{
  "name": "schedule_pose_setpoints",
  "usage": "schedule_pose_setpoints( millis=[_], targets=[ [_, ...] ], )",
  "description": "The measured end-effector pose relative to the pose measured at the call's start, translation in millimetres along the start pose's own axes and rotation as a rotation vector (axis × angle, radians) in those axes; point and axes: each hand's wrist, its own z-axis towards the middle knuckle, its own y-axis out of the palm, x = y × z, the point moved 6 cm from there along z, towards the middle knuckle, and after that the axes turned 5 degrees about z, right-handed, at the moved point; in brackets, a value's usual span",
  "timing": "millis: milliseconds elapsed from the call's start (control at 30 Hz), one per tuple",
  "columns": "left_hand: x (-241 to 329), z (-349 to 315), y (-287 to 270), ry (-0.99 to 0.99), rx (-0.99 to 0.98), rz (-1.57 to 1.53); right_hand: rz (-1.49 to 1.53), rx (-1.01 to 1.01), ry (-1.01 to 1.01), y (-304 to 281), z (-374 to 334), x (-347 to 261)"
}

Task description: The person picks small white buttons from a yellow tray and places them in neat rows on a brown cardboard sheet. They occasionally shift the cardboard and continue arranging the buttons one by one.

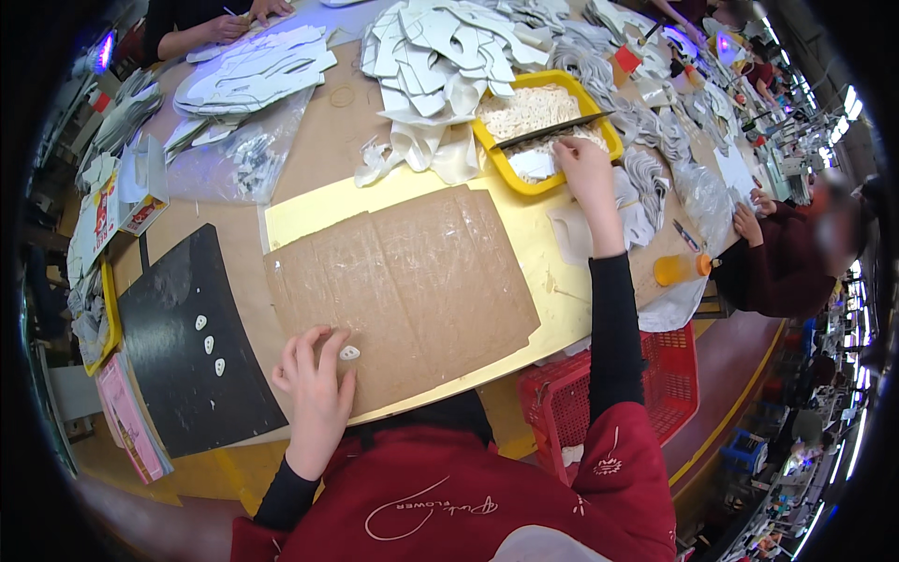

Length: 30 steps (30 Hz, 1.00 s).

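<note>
Fingertips of the right hand [588,176] are indistinct at the yellow tray [504,165] beyond the brown board [421,272], grip unclear; a black strip [534,135] crosses the tray. Left hand [316,382] spreads beside the board's white piece [349,353].

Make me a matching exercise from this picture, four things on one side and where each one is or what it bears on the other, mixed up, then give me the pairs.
Things:
1. Left hand
2. Black board
3. Right hand
4. Red basket

Places and states:
A. With fingers in the yellow tray
B. Below the edge of the table
C. At the brown cardboard, beside a small white piece
D. Bearing a row of white pieces

Pairs: 1-C, 2-D, 3-A, 4-B
</note>
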Motion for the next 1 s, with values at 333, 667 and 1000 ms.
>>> schedule_pose_setpoints(
  millis=[333,667,1000],
  targets=[
    [-22.3,-2.1,-15.0,-0.083,0.058,-0.286,0.268,-0.003,0.062,3.4,19.4,5.8],
    [-11.1,2.1,-5.3,-0.025,0.061,-0.580,1.153,-0.093,0.368,-4.0,-12.3,12.6],
    [-12.0,20.2,-20.6,-0.040,0.119,-0.627,1.202,-0.344,0.226,8.5,-69.3,-76.2]
  ],
)
